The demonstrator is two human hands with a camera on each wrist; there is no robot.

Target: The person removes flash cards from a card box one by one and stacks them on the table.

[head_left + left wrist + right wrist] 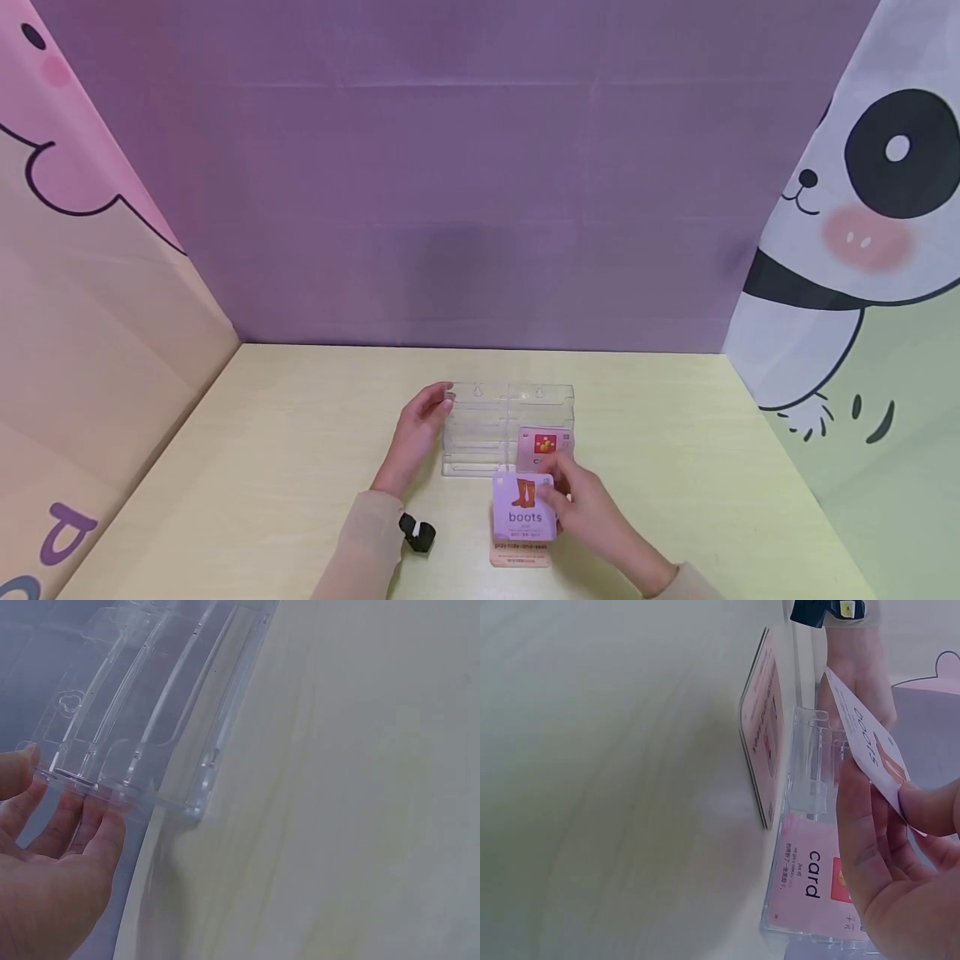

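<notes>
A clear plastic card rack [476, 429] with tiers in two columns stands on the table. My left hand [417, 429] grips its left edge, the thumb on the front and the fingers behind, as the left wrist view shows. In my right hand [588, 504] a purple "boots" flash card [525, 521] is pinched between thumb and fingers, held in front of the rack. A pink "card" flash card [810, 877] sits in the rack's lower right pocket. Under the boots card lies an orange-pink "play hide-and-seek" card [520, 557], partly hidden; the right wrist view shows its edge.
A black strap device [418, 533] is at my left wrist. The pale wooden table [300, 433] meets a purple cloth wall [480, 208] at the back. Printed cloth panels, one with a panda [855, 250], stand on both sides.
</notes>
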